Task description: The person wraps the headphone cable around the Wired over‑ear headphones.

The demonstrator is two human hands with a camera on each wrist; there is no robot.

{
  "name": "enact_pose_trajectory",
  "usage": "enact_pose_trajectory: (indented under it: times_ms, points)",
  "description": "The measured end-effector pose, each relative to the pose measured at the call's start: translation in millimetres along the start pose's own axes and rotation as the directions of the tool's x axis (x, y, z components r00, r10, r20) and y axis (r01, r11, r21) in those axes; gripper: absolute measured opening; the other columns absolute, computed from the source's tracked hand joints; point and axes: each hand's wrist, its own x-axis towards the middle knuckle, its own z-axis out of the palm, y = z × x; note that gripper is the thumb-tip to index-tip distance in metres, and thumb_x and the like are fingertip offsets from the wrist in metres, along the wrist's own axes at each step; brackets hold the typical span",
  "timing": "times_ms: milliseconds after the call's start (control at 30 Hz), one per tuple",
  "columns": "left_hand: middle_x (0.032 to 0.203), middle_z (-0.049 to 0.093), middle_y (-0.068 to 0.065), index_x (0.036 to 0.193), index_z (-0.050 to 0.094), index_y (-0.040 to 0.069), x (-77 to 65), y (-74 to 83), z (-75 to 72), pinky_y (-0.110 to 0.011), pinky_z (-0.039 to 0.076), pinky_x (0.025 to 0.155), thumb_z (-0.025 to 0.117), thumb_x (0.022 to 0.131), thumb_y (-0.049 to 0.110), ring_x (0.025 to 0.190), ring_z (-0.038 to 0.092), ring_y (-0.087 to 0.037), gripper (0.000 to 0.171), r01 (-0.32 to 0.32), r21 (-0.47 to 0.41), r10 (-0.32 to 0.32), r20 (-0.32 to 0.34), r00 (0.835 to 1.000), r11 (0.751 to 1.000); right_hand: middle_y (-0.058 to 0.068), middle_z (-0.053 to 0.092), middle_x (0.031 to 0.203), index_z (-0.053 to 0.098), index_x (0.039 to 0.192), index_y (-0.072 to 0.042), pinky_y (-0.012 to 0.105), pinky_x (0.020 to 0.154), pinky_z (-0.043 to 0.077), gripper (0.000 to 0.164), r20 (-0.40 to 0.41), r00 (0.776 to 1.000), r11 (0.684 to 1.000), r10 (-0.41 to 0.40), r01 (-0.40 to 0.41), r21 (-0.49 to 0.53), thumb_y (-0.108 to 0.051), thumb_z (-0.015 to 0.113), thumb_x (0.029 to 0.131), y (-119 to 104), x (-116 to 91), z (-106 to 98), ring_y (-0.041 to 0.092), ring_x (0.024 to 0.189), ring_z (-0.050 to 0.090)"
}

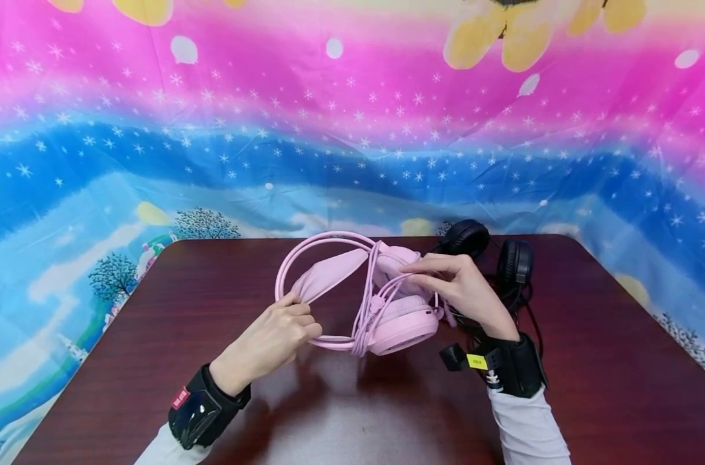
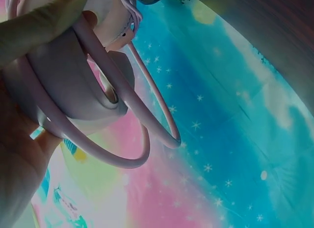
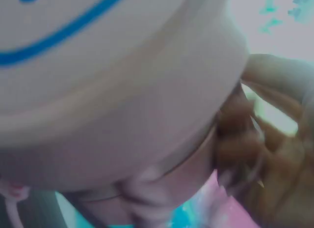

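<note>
A pair of pink headphones (image 1: 407, 332) is held up over the table in the head view, its ear cups to the right. My left hand (image 1: 273, 339) grips the headband at its left end, fingers curled round the band and inner strap (image 1: 331, 274). A pink cable (image 1: 364, 310) is wound round the headphones beside the ear cups. Between thumb and fingers, my right hand (image 1: 468, 290) pinches loops of that cable. The left wrist view shows the double headband tubes (image 2: 127, 98) close up. One ear cup (image 3: 132, 125) fills much of the right wrist view, with blurred fingers beside it.
Black headphones (image 1: 515, 261) lie at the back right of the dark wooden table (image 1: 212, 278), partly behind my right hand, with their black cable (image 1: 535, 323) trailing forward. A patterned cloth backdrop (image 1: 329, 129) hangs behind the table and along its sides.
</note>
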Motion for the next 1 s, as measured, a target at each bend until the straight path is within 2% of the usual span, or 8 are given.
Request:
enact_pose_trajectory:
  times_ms: [100,200,367,533,700,800,867,1000]
  points:
    - [0.053,0.046,0.004,0.059,0.045,0.013,1.0,1.2,0.1,-0.029,0.035,0.068,0.063,0.054,-0.015,0.058,0.045,-0.015,0.035,-0.019,0.005,0.019,0.009,1.0,1.0,0.003,0.069,0.08,0.075,0.095,-0.004,0.022,0.055,0.04,0.013,-0.08,0.99,0.994,0.112,-0.111,0.012,-0.004,0.071,0.083,2.9,-0.5,-1.1,0.011,0.063,0.052]
    - [0.053,0.046,0.005,0.059,0.045,0.014,1.6,2.2,0.8,-0.029,0.035,0.068,0.062,0.054,-0.015,0.058,0.045,-0.014,0.034,-0.03,0.011,0.03,0.02,0.999,0.999,0.005,0.07,0.08,0.075,0.096,-0.005,0.021,0.056,0.038,0.013,-0.123,0.984,0.991,0.13,-0.13,0.005,-0.007,0.07,0.085,5.6,0.2,-1.4,0.009,0.063,0.051]
    - [0.053,0.045,0.005,0.059,0.043,0.014,1.7,2.9,-0.9,-0.029,0.035,0.067,0.06,0.054,-0.015,0.058,0.044,-0.014,0.034,-0.026,0.007,0.026,0.01,1.0,1.0,0.009,0.065,0.08,0.072,0.102,0.004,0.023,0.058,0.035,0.02,-0.137,0.991,1.0,-0.006,0.007,0.005,0.01,0.061,0.086,11.6,0.3,-3.2,0.011,0.068,0.048]
    - [0.053,0.044,0.005,0.059,0.043,0.014,1.9,3.5,-1.1,-0.028,0.035,0.067,0.06,0.055,-0.015,0.057,0.043,-0.014,0.034,-0.031,-0.014,0.031,0.003,1.0,0.999,0.009,0.062,0.082,0.072,0.101,0.004,0.024,0.056,0.033,0.022,-0.153,0.983,0.994,-0.103,0.095,-0.058,0.012,0.062,0.083,16.8,0.7,-2.1,0.011,0.069,0.046]
    - [0.053,0.045,0.005,0.059,0.044,0.014,2.1,4.4,-1.2,-0.028,0.034,0.067,0.061,0.054,-0.015,0.057,0.044,-0.013,0.034,-0.04,-0.01,0.04,0.011,0.999,0.999,0.008,0.064,0.085,0.073,0.097,0.004,0.019,0.059,0.036,0.025,-0.149,0.969,0.975,-0.195,0.175,-0.139,0.018,0.064,0.078,21.0,0.0,-5.6,0.01,0.074,0.051]
    - [0.053,0.045,0.005,0.059,0.044,0.014,2.3,4.8,-2.0,-0.028,0.035,0.067,0.063,0.058,-0.013,0.057,0.043,-0.013,0.033,-0.045,-0.018,0.045,0.004,0.999,0.999,0.007,0.066,0.086,0.073,0.094,0.004,0.016,0.062,0.039,0.026,-0.157,0.958,0.958,-0.242,0.21,-0.193,0.019,0.065,0.076,25.0,-0.3,-10.8,0.013,0.076,0.056]
    - [0.053,0.044,0.006,0.059,0.044,0.014,2.7,5.0,-3.1,-0.028,0.035,0.068,0.064,0.061,-0.011,0.057,0.043,-0.013,0.032,-0.05,-0.031,0.05,-0.006,0.999,0.998,0.008,0.068,0.086,0.074,0.093,0.004,0.017,0.073,0.043,0.024,-0.17,0.949,0.943,-0.267,0.221,-0.25,0.018,0.067,0.074,29.7,-0.8,-14.8,0.017,0.079,0.06]
    - [0.053,0.041,0.006,0.061,0.044,0.014,4.1,4.8,-6.5,-0.027,0.035,0.069,0.062,0.063,-0.011,0.057,0.04,-0.012,0.031,-0.067,-0.068,0.064,-0.034,0.997,0.995,0.013,0.07,0.09,0.073,0.092,0.006,0.015,0.082,0.043,0.023,-0.181,0.955,0.944,-0.236,0.181,-0.276,0.018,0.067,0.074,41.6,-4.7,-22.0,0.016,0.086,0.063]
